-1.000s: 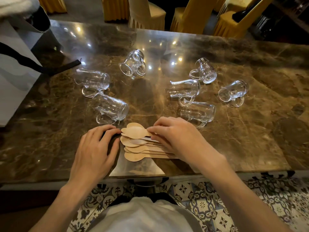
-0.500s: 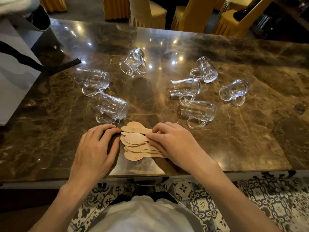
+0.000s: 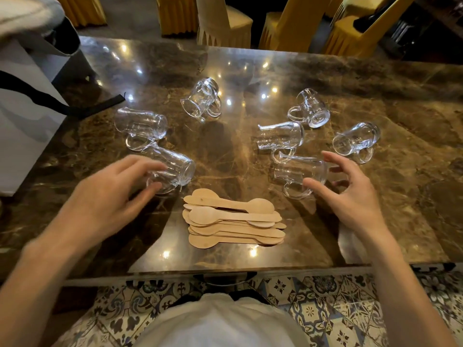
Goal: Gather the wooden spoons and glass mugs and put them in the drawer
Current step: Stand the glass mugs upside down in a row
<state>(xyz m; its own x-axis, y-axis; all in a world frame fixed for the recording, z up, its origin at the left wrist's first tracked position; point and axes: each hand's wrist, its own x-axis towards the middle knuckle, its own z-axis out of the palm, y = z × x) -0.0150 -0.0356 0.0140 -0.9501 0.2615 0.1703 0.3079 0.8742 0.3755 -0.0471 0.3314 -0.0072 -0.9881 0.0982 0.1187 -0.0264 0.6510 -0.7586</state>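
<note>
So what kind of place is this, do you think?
Probably a banquet hall or restaurant: chairs in gold fabric covers stand behind a polished marble table, many identical glass mugs lie on it, and the floor is patterned tile.

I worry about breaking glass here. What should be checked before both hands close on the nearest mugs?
1. Left hand open around the near left mug: ok, fingers at it, grip not closed.
2. Right hand open by the near right mug: ok, not closed.
3. Spoon pile clear of both hands: ok.
4. Near left mug free of its neighbour: cannot tell, they look close.
5. Near right mug free of the mug behind: not ok, handle overlaps.
6. Drawer in view: not ok.
</note>
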